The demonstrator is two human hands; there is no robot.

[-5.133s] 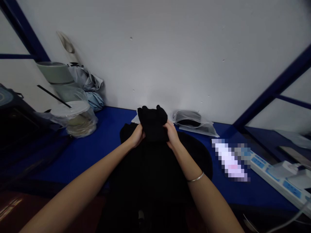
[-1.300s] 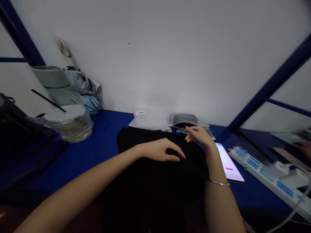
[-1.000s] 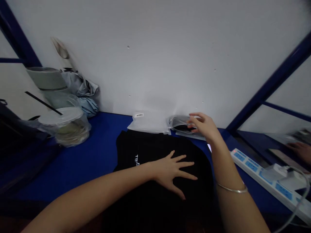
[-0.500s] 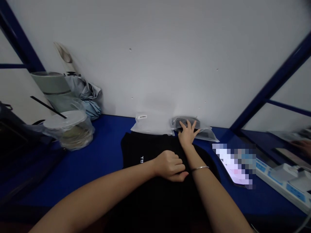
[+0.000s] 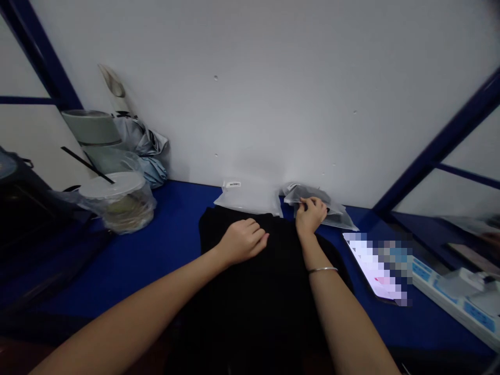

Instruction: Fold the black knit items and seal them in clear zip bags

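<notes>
A black garment (image 5: 253,281) lies spread in front of me on the blue table. My left hand (image 5: 244,239) rests over its upper part with fingers curled; whatever is in them, if anything, is hidden. At the garment's far right, my right hand (image 5: 311,214) has its fingertips pinched at the near edge of a frosted plastic bag (image 5: 295,195) with something dark inside. Another frosted plastic bag (image 5: 248,199), bearing a small white label, lies flat just beyond the garment, against the wall.
On the left stands a lidded cup (image 5: 128,208) with a black straw, wrapped in plastic. Behind it are a pale green cylinder (image 5: 94,127) and a folded umbrella (image 5: 152,169). A lit phone (image 5: 369,268) and a white power strip (image 5: 449,297) lie on the right.
My right hand has gone from spread fingers on the bag to a pinch, and the bag's near edge is lifted. My left hand has shifted left and away from me across the garment.
</notes>
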